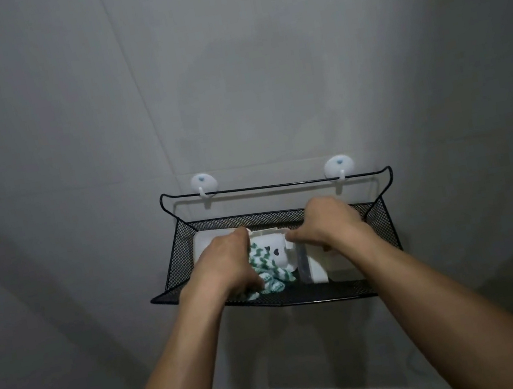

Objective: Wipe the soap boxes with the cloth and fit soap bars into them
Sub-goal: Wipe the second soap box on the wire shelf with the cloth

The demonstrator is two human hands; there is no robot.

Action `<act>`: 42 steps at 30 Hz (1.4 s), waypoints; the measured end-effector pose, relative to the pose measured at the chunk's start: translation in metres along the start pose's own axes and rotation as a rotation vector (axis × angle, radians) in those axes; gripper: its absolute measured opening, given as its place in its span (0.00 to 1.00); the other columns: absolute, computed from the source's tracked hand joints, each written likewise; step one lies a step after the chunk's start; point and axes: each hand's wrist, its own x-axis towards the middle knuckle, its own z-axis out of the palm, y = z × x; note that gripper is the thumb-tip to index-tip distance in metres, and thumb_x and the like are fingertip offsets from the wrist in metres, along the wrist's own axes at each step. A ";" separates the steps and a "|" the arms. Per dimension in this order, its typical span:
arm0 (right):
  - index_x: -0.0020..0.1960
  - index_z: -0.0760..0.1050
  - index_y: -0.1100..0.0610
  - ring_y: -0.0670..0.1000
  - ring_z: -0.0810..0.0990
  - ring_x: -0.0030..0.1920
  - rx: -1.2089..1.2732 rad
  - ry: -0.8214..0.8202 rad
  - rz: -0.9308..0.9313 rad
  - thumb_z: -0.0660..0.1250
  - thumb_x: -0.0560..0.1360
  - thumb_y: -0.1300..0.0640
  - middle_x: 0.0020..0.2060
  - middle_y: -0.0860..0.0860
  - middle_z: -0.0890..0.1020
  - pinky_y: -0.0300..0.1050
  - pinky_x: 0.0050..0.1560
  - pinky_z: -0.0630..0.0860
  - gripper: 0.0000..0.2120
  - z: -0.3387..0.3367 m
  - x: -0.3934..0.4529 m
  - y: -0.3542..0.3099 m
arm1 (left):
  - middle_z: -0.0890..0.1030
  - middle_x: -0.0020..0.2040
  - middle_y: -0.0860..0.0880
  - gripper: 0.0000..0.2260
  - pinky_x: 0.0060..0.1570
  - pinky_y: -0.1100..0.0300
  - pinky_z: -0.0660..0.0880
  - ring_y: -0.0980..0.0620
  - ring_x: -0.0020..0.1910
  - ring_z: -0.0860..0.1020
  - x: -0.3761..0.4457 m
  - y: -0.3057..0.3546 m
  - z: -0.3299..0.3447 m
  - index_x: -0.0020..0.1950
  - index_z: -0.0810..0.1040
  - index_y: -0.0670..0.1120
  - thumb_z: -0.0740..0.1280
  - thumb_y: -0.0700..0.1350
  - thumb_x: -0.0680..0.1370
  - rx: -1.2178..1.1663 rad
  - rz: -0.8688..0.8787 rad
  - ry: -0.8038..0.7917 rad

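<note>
In the black wire-mesh shelf basket (378, 218) hung on two white wall hooks (203, 184), the left hand (226, 264) grips a green-and-white knitted cloth (266, 272) against a white plastic soap box (276, 248). The right hand (327, 221) pinches that box's rim with curled fingers (299, 234). Another white box (316, 267) sits just beside it.

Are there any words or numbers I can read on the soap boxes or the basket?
No words, letters or numbers can be read anywhere in this view.
The only mark is a small dark heart shape on the white soap box; whether it is printed or a cut-out hole cannot be told.
The black mesh basket, the cloth and the wall hooks show no text.
</note>
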 end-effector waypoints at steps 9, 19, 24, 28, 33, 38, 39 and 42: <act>0.36 0.77 0.62 0.57 0.84 0.33 0.224 -0.042 0.112 0.74 0.67 0.51 0.34 0.57 0.82 0.56 0.31 0.84 0.14 -0.021 -0.006 0.019 | 0.77 0.45 0.54 0.21 0.30 0.60 0.65 0.54 0.43 0.75 0.001 -0.007 -0.006 0.48 0.72 0.53 0.80 0.50 0.63 -0.034 0.049 -0.047; 0.48 0.81 0.66 0.50 0.82 0.31 0.843 -0.116 0.145 0.72 0.73 0.62 0.34 0.56 0.82 0.47 0.35 0.81 0.07 -0.039 -0.044 0.058 | 0.81 0.40 0.55 0.12 0.33 0.59 0.74 0.60 0.35 0.79 -0.007 -0.007 -0.023 0.50 0.75 0.58 0.74 0.48 0.71 -0.333 0.164 0.132; 0.47 0.77 0.58 0.47 0.80 0.30 1.260 -0.237 0.151 0.65 0.77 0.61 0.29 0.50 0.79 0.44 0.34 0.78 0.02 -0.039 -0.059 0.067 | 0.83 0.42 0.56 0.11 0.41 0.53 0.80 0.56 0.39 0.82 -0.013 -0.001 -0.040 0.52 0.76 0.58 0.73 0.47 0.73 -0.548 0.237 0.330; 0.48 0.79 0.57 0.49 0.81 0.35 1.400 -0.265 0.161 0.63 0.77 0.60 0.36 0.53 0.83 0.45 0.38 0.79 0.06 -0.028 -0.061 0.062 | 0.83 0.47 0.56 0.08 0.45 0.56 0.78 0.59 0.44 0.81 -0.004 0.029 -0.044 0.53 0.81 0.53 0.72 0.46 0.74 -0.527 0.343 0.441; 0.50 0.78 0.64 0.55 0.82 0.37 1.565 -0.167 0.198 0.63 0.77 0.63 0.40 0.59 0.84 0.49 0.36 0.85 0.07 -0.021 -0.057 0.054 | 0.78 0.63 0.47 0.14 0.59 0.65 0.67 0.50 0.59 0.77 0.002 0.055 -0.032 0.61 0.82 0.46 0.71 0.46 0.77 -0.370 0.418 0.411; 0.58 0.76 0.70 0.58 0.85 0.38 1.528 -0.063 0.177 0.66 0.78 0.64 0.45 0.65 0.85 0.52 0.38 0.85 0.12 -0.015 -0.055 0.053 | 0.74 0.66 0.47 0.14 0.59 0.61 0.67 0.49 0.61 0.76 -0.011 0.058 -0.014 0.62 0.82 0.47 0.68 0.50 0.79 -0.261 0.481 0.396; 0.60 0.75 0.70 0.59 0.85 0.39 1.523 -0.044 0.175 0.67 0.77 0.63 0.46 0.66 0.85 0.54 0.42 0.84 0.14 -0.013 -0.054 0.054 | 0.74 0.66 0.48 0.14 0.58 0.59 0.69 0.49 0.59 0.76 -0.014 0.057 -0.012 0.61 0.83 0.47 0.68 0.51 0.79 -0.255 0.499 0.393; 0.60 0.76 0.71 0.59 0.84 0.41 1.525 -0.034 0.139 0.69 0.74 0.64 0.49 0.68 0.83 0.57 0.45 0.83 0.17 -0.011 -0.053 0.054 | 0.76 0.60 0.49 0.11 0.54 0.55 0.73 0.49 0.54 0.78 -0.021 0.057 -0.011 0.57 0.85 0.47 0.71 0.50 0.77 -0.263 0.553 0.394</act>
